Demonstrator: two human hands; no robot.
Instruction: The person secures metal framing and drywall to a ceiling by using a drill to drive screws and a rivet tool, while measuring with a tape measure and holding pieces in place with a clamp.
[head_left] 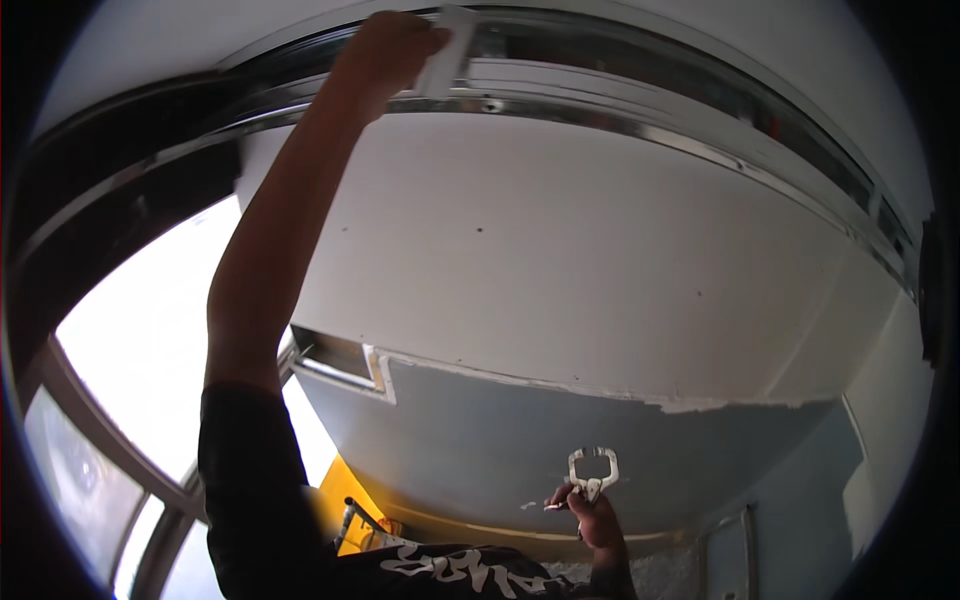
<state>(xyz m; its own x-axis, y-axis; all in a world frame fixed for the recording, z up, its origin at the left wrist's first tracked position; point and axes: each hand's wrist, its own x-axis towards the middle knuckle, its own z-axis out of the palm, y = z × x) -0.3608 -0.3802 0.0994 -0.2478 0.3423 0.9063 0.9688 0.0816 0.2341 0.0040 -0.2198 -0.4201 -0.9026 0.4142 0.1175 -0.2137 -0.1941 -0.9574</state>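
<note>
The left hand (385,50) is raised overhead, arm fully extended, and closed on a small pale flat piece (447,55) held against a metal ceiling track (620,110). The track runs in a curve across the top of the view, above a white wall board (560,250). The board's lower edge is ragged; below it lies a grey painted wall (480,450). A rectangular opening (335,355) sits at the board's lower left corner. The right hand (597,520) is low, closed on the handles of a metal locking clamp (593,468), whose C-shaped jaws point upward. A bright window (150,350) fills the left side. A yellow object (350,500) shows below.
</note>
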